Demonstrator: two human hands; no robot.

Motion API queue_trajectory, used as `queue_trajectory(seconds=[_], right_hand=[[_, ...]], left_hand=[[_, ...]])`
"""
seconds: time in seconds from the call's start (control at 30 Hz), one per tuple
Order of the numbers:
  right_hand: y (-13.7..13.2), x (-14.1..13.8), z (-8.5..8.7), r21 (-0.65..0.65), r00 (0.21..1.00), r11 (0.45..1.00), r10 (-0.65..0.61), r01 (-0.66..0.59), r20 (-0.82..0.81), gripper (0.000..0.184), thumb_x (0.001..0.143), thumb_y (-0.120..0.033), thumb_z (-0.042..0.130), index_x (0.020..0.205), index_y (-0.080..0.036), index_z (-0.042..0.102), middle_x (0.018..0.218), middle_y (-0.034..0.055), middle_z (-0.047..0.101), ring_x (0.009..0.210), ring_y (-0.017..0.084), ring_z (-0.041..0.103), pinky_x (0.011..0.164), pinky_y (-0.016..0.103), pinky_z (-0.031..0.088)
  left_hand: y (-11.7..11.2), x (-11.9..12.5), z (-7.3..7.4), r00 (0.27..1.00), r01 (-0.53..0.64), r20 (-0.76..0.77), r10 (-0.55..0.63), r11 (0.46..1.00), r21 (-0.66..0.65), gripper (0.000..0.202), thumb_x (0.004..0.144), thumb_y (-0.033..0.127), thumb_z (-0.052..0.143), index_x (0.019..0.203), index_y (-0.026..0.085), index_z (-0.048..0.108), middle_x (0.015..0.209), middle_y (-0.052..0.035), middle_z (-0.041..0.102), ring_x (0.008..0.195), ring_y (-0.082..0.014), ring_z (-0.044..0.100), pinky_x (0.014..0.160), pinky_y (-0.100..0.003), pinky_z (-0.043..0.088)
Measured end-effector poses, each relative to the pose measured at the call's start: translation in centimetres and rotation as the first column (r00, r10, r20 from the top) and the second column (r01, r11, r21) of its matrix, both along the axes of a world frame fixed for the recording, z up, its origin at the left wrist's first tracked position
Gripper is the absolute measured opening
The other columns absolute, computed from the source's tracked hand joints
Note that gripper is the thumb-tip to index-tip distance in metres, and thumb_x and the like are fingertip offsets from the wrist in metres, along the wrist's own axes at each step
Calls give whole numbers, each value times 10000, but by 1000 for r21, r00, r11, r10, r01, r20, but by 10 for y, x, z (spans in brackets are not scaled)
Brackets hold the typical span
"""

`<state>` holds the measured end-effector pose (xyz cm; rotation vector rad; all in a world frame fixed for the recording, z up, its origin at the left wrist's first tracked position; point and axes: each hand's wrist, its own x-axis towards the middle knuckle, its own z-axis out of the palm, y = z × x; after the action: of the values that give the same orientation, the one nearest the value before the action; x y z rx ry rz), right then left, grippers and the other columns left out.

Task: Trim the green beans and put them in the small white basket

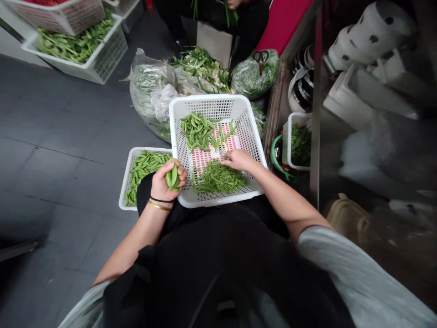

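On my lap rests a white perforated basket (218, 201). A heap of whole pea pods (197, 132) lies at its far left, and a pile of thin green trimmings (220, 178) at its near side. My left hand (163, 182), at the basket's left edge, is closed around several pea pods (173, 177). Inside the basket, my right hand (238, 160) is just above the trimmings, its thumb and fingers pinched together. Whatever is between those fingertips is too small to make out. Left of my knee, a second white basket (122, 196) holds many pods.
Bags of greens (150, 91) and loose green stalks (205, 66) lie beyond the basket. Scissors (261, 59) rest on another bag (254, 77). A person (211, 18) sits opposite, holding green stalks. Stacked baskets (109, 59) stand far left; a metal shelf post (316, 114) rises at right.
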<state>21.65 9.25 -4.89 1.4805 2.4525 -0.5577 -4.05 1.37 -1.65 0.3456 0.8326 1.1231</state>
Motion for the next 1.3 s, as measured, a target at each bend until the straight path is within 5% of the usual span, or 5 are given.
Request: queue_trajectory(seconds=[0.27,0.7,0.9,1.17,1.3], right_hand=[[47,-59,-44,35,996,999,0,-3,84,302,887,-185,429,1081,-49,615,1100,211,635,955,247,609,796,313,423],[-93,-22,37,139,790,967,253,-211,-559,138,866,-241,548,782,-162,623,787,24,621,712,115,554,638,213,373],[-107,-16,60,-348,594,847,-48,-402,-803,159,832,-302,590,765,-159,599,583,-46,580,525,72,558,571,182,426],[-89,15,65,-425,245,897,-441,120,-863,299,776,-444,631,729,-159,555,581,-28,589,472,75,539,451,192,437],[-80,30,74,-115,443,941,-255,318,-859,295,829,-459,567,803,-165,581,677,6,606,550,102,556,531,241,472]], left_hand=[[-8,9,-6,991,127,-32,-127,992,-18,292,581,262,758,774,160,564,565,20,528,448,-82,457,341,-166,295],[-25,52,-18,955,121,-273,-117,993,-3,337,552,242,813,668,136,514,527,13,585,401,-79,500,382,-183,382],[-43,50,1,927,332,-222,-301,937,114,302,578,217,793,744,132,555,579,30,562,453,-77,520,425,-182,422],[-48,44,6,918,374,-191,-348,919,125,291,604,246,753,756,148,525,609,-42,650,396,-88,501,353,-171,358],[-46,40,5,896,434,-153,-417,894,107,259,619,243,735,770,147,548,593,-45,651,369,-90,488,321,-165,321]])
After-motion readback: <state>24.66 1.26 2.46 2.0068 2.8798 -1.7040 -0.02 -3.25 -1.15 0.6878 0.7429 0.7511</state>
